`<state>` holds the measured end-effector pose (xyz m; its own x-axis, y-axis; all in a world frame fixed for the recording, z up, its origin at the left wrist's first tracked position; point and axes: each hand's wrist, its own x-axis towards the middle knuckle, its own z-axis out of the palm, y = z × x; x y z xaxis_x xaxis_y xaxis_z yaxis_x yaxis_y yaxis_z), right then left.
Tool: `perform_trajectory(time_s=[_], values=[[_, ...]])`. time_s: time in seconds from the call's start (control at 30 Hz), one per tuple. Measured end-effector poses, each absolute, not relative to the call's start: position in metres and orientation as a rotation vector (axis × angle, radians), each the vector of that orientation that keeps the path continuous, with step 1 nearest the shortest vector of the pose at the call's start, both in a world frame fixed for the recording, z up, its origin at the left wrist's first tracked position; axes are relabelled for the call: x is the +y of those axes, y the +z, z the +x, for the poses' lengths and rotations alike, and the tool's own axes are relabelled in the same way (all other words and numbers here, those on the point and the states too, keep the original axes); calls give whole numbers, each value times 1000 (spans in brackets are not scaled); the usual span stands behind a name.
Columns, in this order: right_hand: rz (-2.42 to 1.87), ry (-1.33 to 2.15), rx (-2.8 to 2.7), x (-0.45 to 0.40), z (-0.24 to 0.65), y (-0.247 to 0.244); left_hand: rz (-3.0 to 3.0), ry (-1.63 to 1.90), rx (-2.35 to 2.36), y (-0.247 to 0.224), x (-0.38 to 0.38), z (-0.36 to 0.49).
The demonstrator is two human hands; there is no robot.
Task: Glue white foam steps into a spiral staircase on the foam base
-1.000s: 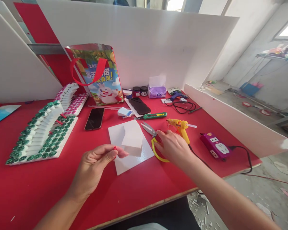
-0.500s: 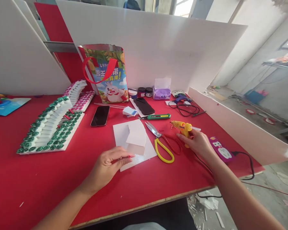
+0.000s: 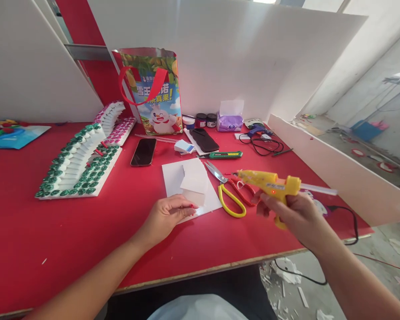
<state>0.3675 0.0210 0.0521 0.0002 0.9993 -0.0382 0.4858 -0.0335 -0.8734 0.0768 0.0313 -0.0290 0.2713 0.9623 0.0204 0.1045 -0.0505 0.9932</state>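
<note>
My right hand (image 3: pixel 291 213) is wrapped round the grip of a yellow glue gun (image 3: pixel 270 182), raised over the table's right side with its nozzle pointing left. A clear glue stick juts from its rear. My left hand (image 3: pixel 170 217) pinches a small red piece (image 3: pixel 192 206) between thumb and fingertips, just over the near-left part of a white sheet (image 3: pixel 173 175). Folded white card pieces (image 3: pixel 194 180) lie on that sheet. Scissors (image 3: pixel 232 202) with one yellow and one red handle rest between the sheet and the glue gun.
A green cutter (image 3: pixel 225 155), two phones (image 3: pixel 143 152), paint jars (image 3: pixel 200 120) and a tissue pack (image 3: pixel 230 122) lie farther back. Left stands a green-and-white decorated model (image 3: pixel 76 164); behind it is a printed bag (image 3: pixel 160 98). A purple power strip is partly hidden by my right hand.
My right hand has lifted the glue gun up from the table and closer to the camera. My left hand still pinches the red piece. The camera view has shifted slightly.
</note>
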Motion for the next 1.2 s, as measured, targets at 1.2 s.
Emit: perform_trajectory(time_s=[1.2], values=[[-1626, 722, -2095, 10, 312, 9, 1416, 960, 1016, -26, 32, 76]])
